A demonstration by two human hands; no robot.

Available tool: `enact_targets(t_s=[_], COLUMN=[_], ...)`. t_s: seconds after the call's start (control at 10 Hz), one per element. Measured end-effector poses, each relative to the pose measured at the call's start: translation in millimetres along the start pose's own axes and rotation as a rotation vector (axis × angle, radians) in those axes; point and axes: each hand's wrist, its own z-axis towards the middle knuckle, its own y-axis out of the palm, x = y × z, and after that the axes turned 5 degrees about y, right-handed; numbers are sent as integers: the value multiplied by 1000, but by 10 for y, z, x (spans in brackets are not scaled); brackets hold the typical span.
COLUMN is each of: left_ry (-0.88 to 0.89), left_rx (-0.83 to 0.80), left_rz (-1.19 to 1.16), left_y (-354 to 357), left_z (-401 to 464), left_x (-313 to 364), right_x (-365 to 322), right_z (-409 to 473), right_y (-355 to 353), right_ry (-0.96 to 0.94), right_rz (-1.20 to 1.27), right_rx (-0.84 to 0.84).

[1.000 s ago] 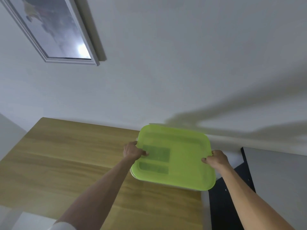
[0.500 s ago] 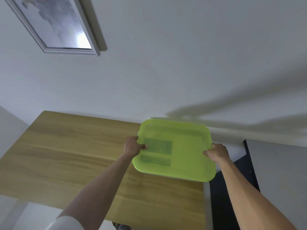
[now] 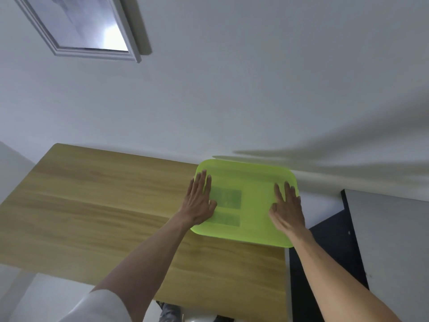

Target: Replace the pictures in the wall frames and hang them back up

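Wall frame [image 3: 81, 26]: hangs on the white wall [image 3: 255, 89], upper left, pale moulded border, only partly in view.
Green lid [image 3: 250, 182]: translucent, rounded square, lies at the far right corner of the wooden table [image 3: 104, 205], against the wall.
Left hand [image 3: 199, 203]: flat, palm down on the lid's left side, fingers spread, gripping nothing.
Right hand [image 3: 287, 210]: flat on the lid's right side, fingers extended, gripping nothing.
Dark panel [image 3: 329, 252]: right of the table.
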Motion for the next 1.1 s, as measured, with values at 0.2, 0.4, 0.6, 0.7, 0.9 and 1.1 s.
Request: enact_targets(t_s=[0.2,0.4,0.6,0.7,0.9,1.1], left_ry=[-12,7,18,16,-10,12], left_rx=[19,50,60,58,-12,293], left_rz=[12,22,47,53,92,-112], left_y=[211,248,234,236,207,-33], left_z=[51,114,169,173,172,-98], left_x=[-44,-111,-173,-158,-143,-54], right_x=[41,29,-35,-24,-3,-59], right_z=[-13,16,26,12,11,-185], right_y=[243,290,279,268,217,64], right_ry=[6,31,68,63,40,18], right_rz=[-105,-144,-147,-140,-125,-2], right_rx=[142,162,143,126,43,165])
